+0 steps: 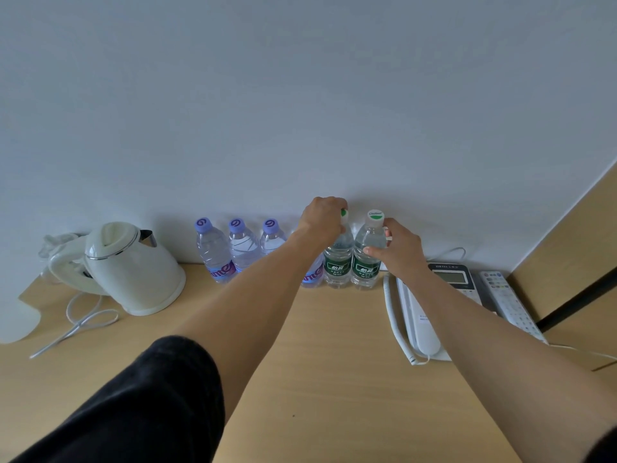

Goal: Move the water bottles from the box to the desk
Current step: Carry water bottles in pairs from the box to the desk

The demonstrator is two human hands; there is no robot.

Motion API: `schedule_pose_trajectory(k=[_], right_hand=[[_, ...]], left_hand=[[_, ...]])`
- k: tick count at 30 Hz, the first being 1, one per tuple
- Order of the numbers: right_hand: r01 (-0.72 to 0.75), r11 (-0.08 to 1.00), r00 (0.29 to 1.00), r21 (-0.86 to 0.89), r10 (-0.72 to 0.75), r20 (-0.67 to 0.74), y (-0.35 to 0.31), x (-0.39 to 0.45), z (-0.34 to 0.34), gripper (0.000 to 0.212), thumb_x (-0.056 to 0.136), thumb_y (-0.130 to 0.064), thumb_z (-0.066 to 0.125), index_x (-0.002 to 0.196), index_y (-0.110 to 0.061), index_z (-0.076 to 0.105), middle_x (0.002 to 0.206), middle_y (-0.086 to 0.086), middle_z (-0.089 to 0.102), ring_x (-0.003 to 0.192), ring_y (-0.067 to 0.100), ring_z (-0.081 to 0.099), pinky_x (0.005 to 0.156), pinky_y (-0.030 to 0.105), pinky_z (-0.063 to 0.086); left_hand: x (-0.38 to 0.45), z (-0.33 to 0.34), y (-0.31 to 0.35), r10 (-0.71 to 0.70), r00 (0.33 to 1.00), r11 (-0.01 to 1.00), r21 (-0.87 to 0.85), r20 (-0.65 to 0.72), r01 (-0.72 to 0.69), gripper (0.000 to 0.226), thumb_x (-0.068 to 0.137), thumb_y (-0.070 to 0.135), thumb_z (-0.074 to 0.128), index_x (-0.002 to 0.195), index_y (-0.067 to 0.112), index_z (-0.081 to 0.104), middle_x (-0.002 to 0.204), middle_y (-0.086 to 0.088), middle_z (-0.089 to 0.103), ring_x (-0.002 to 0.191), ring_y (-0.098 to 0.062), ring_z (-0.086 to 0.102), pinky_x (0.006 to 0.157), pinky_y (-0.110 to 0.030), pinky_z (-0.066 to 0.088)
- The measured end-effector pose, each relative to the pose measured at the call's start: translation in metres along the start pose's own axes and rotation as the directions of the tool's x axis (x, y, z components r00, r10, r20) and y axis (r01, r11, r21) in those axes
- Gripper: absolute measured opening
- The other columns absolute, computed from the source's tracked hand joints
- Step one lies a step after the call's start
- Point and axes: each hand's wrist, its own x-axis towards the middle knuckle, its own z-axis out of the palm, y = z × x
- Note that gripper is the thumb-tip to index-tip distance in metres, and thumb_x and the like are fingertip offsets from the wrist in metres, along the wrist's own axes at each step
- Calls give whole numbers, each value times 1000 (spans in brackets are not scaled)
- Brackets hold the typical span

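Two green-label water bottles stand upright side by side on the wooden desk [334, 345] against the wall. My left hand [322, 218] grips the cap and neck of the left green-label bottle [338, 262] from above. My right hand [399, 250] holds the shoulder of the right green-label bottle [365, 262], whose white cap is uncovered. To their left stand purple-cap bottles [213, 252] in a row; my left forearm covers part of one of them [312, 277]. The box is out of view.
A cream electric kettle [133, 265] with its cord stands at the left. A white desk phone [430, 309] and a remote control [509, 304] lie at the right. The wall runs directly behind the bottles.
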Motion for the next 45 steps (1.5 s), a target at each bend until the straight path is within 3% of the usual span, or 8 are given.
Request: schedule_pose_trajectory(k=[8, 12, 17, 21, 29, 36, 41, 45], right_hand=[[-64, 997, 987, -40, 69, 144, 3, -13, 18, 70, 77, -19, 85, 139, -18, 51, 130, 7, 64, 118, 27, 59, 99, 35, 46], [-69, 994, 982, -80, 82, 170, 7, -19, 17, 78, 78, -21, 85, 145, -18, 45, 134, 9, 62, 122, 30, 58, 102, 37, 45], [-74, 993, 987, -93, 86, 136, 6, -16, 10, 73, 83, -31, 80, 146, -19, 45, 134, 9, 60, 121, 29, 56, 99, 36, 44], [-87, 986, 986, -145, 106, 128, 9, -17, 7, 65, 89, -39, 73, 146, -20, 46, 137, 10, 58, 126, 30, 54, 100, 36, 44], [-78, 938, 975, -339, 142, 169, 14, -12, -7, 62, 94, -38, 63, 149, -19, 41, 139, 15, 53, 127, 33, 51, 97, 39, 45], [-44, 923, 970, -381, 131, 205, 5, -12, -9, 62, 96, -40, 61, 151, -20, 40, 141, 12, 53, 126, 32, 52, 95, 38, 47], [-77, 930, 963, -361, 163, 216, 1, -14, -8, 60, 96, -37, 64, 149, -19, 41, 137, 11, 56, 118, 28, 57, 94, 44, 53], [-55, 905, 961, -423, 163, 224, -1, -17, -5, 56, 96, -38, 60, 147, -19, 44, 136, 11, 57, 117, 28, 57, 89, 36, 52]], left_hand=[[-13, 12, -13, -36, 998, 999, 27, 53, 35, 41, 88, 12, 73, 127, 17, 63, 122, -14, 64, 109, -32, 61, 86, -34, 50], [-20, 16, -14, -26, 998, 999, 42, 54, 24, 53, 85, 15, 78, 135, 17, 60, 125, -10, 65, 115, -28, 60, 94, -35, 50], [-24, 11, -15, -36, 999, 998, 44, -11, 37, 51, 88, 30, 74, 135, 22, 58, 121, -5, 66, 111, -27, 62, 84, -32, 49], [-27, 12, -15, -28, 999, 985, 173, -19, 31, 45, 94, 43, 61, 135, 26, 57, 125, -3, 65, 116, -24, 60, 80, -31, 42], [-23, 15, -12, 2, 998, 925, 379, 67, -28, 50, 100, 49, 49, 143, 25, 47, 133, -6, 57, 125, -27, 49, 101, -39, 41], [-22, 14, -11, -1, 993, 883, 466, 122, -57, 53, 102, 49, 43, 149, 25, 41, 141, -8, 53, 130, -29, 47, 107, -42, 38], [-30, 21, -11, -20, 989, 888, 457, 143, -48, 51, 101, 47, 43, 148, 26, 43, 140, -7, 53, 130, -29, 47, 107, -43, 37], [-36, 22, -16, -13, 991, 892, 448, 137, -50, 50, 101, 46, 43, 147, 25, 44, 136, -8, 56, 125, -29, 50, 104, -44, 39]])
